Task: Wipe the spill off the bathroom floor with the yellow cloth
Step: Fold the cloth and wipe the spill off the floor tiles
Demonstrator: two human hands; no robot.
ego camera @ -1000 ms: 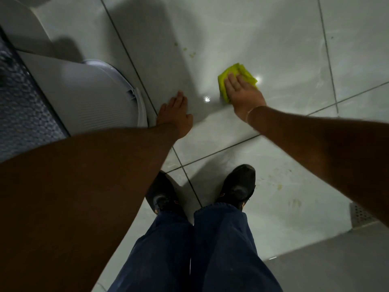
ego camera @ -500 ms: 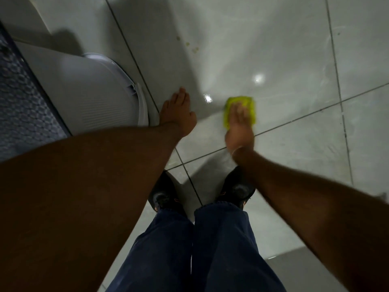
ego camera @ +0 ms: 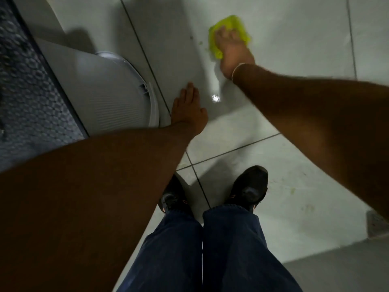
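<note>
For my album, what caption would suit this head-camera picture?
Crouched on the tiled floor, right hand presses the yellow cloth over the spill; left hand braces flat.

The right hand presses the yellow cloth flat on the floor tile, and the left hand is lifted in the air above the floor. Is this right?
Not quite. In the head view the left hand lies flat on the floor tile, not lifted. The right hand does press the yellow cloth on the tile.
</note>
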